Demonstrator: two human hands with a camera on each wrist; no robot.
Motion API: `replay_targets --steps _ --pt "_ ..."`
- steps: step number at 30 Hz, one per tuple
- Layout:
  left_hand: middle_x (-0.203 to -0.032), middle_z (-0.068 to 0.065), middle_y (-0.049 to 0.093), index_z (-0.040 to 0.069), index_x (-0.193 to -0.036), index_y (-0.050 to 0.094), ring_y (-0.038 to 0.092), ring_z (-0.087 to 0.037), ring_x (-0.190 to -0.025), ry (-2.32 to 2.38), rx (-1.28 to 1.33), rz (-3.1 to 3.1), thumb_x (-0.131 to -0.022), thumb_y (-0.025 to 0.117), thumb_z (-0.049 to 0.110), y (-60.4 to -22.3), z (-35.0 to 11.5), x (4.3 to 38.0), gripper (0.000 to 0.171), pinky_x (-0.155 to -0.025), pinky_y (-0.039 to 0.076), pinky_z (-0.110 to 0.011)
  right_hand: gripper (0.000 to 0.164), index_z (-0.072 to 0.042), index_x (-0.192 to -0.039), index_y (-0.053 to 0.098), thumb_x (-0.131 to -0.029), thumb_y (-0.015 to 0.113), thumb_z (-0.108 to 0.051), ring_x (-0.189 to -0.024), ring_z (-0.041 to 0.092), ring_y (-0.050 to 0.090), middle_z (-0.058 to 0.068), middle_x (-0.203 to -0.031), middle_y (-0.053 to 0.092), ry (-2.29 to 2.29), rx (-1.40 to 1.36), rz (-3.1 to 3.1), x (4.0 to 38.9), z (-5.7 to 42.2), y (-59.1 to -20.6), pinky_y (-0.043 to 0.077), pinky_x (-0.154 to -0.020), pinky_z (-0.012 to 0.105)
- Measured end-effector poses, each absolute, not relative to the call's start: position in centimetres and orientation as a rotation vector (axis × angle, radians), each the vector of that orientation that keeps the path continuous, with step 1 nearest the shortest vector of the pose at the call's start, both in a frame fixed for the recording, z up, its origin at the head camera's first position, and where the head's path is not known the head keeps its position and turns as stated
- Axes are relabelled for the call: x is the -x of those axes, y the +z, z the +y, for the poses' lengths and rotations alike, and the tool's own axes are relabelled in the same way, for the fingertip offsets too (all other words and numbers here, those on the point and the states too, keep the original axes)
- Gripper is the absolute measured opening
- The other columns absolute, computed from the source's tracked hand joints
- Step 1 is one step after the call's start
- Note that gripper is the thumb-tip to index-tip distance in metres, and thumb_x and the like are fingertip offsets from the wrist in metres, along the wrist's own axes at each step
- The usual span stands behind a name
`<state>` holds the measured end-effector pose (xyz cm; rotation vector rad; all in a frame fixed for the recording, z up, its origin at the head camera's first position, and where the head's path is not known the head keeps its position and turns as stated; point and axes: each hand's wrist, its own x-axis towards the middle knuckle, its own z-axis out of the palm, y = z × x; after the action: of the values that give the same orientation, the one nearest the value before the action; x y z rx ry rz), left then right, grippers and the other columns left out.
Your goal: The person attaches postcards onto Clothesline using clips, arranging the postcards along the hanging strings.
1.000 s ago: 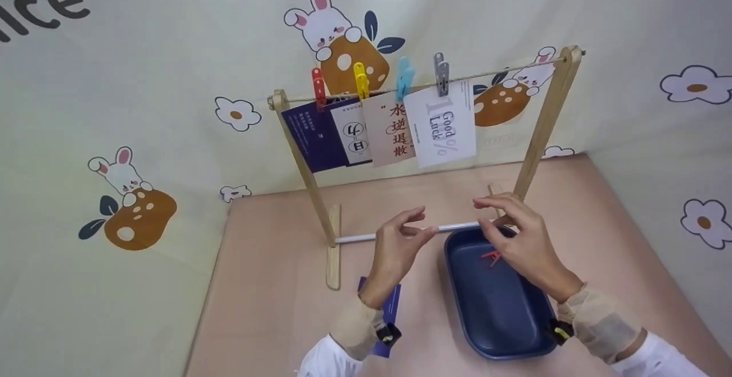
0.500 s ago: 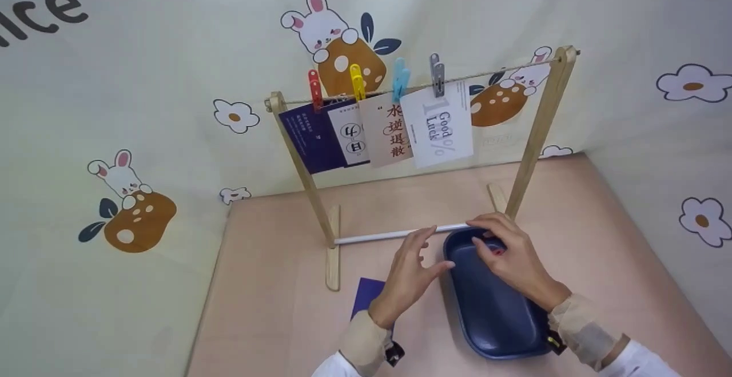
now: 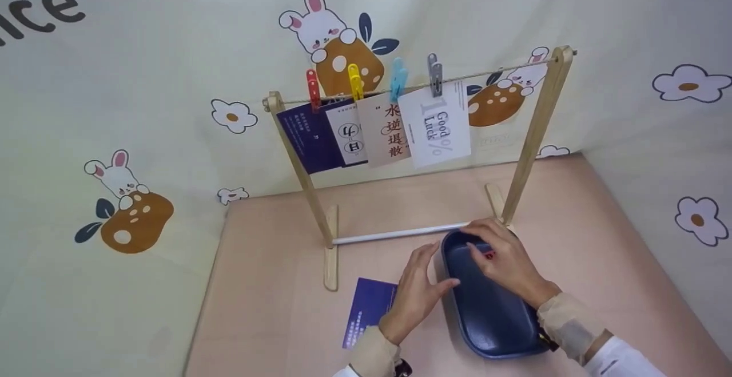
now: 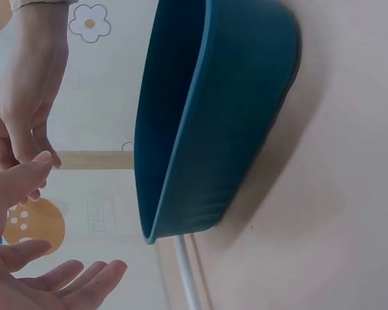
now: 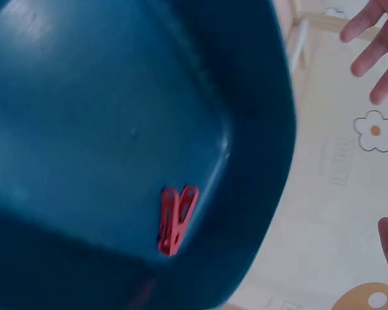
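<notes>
Over the far end of a dark blue basin [image 3: 497, 320] hovers my right hand [image 3: 506, 257], fingers loosely bent and holding nothing. A red clothespin [image 5: 174, 219] lies on the basin's floor, partly covered by that hand in the head view. My left hand [image 3: 416, 291] is beside the basin's left side, thumb and fingers spread apart and empty. Behind the left wrist, a purple card [image 3: 369, 308] with white print lies on the table, part of it hidden. The left wrist view shows both hands above the basin's rim [image 4: 197, 97].
A wooden rack [image 3: 523, 148] with a white lower bar [image 3: 394, 234] stands behind the basin. From its string, red, yellow, light blue and grey clothespins [image 3: 436, 76] hold several cards [image 3: 437, 125]. Patterned cloth walls [image 3: 171, 51] enclose the pink table [image 3: 269, 308].
Both hands have come down and nearer the body, the right one lower over the basin. My left hand has also shifted right with its fingers spreading, uncovering more of the purple card.
</notes>
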<state>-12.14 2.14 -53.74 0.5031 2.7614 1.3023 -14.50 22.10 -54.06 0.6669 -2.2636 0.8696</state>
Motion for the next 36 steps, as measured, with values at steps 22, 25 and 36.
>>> replay_targets --steps 22,25,36 --pt "-0.140 -0.013 0.040 0.013 -0.139 0.037 0.043 -0.027 -0.127 1.295 -0.429 2.629 -0.071 0.077 0.029 -57.3 3.1 9.9 0.081 -0.104 0.038 -0.038 0.041 -0.011 -0.109 0.064 -0.069 0.073 -0.009 -0.098 0.017 0.054 0.006 -0.112 0.057 0.646 -0.676 -2.584 15.6 23.6 -58.2 0.051 -0.073 0.032" --pt "-0.140 -0.012 0.039 0.014 -0.140 0.036 0.042 -0.027 -0.128 1.307 -0.405 2.595 -0.070 0.078 0.028 -57.7 3.1 9.7 0.082 -0.105 0.037 -0.038 0.042 -0.011 -0.108 0.064 -0.067 0.073 -0.006 -0.098 0.018 0.055 0.005 -0.111 0.057 0.670 -0.637 -2.673 15.6 23.7 -58.3 0.051 -0.076 0.033" --pt "-0.141 -0.008 0.039 0.013 -0.140 0.035 0.040 -0.022 -0.130 1.386 -0.399 2.492 -0.070 0.078 0.025 -59.0 3.2 8.9 0.083 -0.106 0.036 -0.034 0.045 -0.010 -0.110 0.062 -0.066 0.069 -0.003 -0.102 0.024 0.052 0.006 -0.110 0.056 0.558 -0.616 -2.887 15.7 24.0 -58.8 0.046 -0.086 0.045"
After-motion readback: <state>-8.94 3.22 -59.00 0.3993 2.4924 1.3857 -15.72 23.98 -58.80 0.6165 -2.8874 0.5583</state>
